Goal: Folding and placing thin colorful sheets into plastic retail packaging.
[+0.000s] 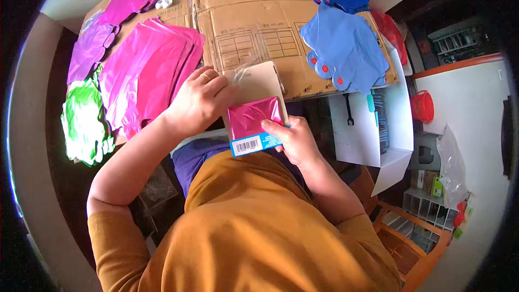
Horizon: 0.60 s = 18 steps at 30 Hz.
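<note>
Packet (257, 109) in hand looks light and flat; it sits in front of the person's middle, tilted, at the near edge of the cardboard-covered surface (216, 13). Right grip (298, 139) is closed on its lower right side, with 1 thumb (274, 128) laid across the pink foil (247, 118) and the other fingers mostly hidden behind; left grip (203, 96) is curled at the upper left edge, near some clear film (240, 71), and I cannot tell whether it pinches that film or only rests beside it.

The pale card (262, 78) behind the foil should be the stiffest part, likely to bend only under a firm push; the foil in front looks thin, glossy and creased, so I judge it soft, rather slippery and easy to mark (a fingernail could well pucker it). The safest hold, I think, is thumb in front and fingers behind, low on the right, where card and blue strip (268, 141) back each other up; the film seems flimsy and would suit a fingertip pinch at its rim; pulling on the foil alone risks sliding it askew; squeezing hard gains little, since the weight is probably slight.
</note>
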Tool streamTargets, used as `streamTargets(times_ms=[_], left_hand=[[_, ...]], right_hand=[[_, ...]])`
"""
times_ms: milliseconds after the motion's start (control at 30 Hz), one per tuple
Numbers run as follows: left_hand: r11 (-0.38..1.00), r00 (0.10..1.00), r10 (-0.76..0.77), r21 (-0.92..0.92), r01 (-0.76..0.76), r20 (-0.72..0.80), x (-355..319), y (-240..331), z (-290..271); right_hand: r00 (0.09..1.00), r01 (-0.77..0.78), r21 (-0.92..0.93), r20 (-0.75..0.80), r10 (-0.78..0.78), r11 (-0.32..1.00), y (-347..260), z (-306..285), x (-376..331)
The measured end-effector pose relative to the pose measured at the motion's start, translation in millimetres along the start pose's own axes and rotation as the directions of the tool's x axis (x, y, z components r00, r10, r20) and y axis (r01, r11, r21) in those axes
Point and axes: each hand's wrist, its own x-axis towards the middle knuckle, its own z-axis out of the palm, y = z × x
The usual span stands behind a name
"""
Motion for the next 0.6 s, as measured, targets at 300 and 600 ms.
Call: streamTargets(times_ms=[300, 600], left_hand=[[0.995, 0.996, -0.080, -0.054, 0.078, -0.042, 12.2, -2.4, 24.3], [0.988, 0.998, 0.056, -0.145, -0.055, 0.002, 3.8, 7.9, 16.1]], right_hand=[[0.988, -0.082, 0.039, 0.136, 0.076, 0.996, -4.7, 0.0, 8.3], [0.993, -0.043, 0.069, 0.113, 0.035, 0.997, -3.7, 7.9, 8.0]])
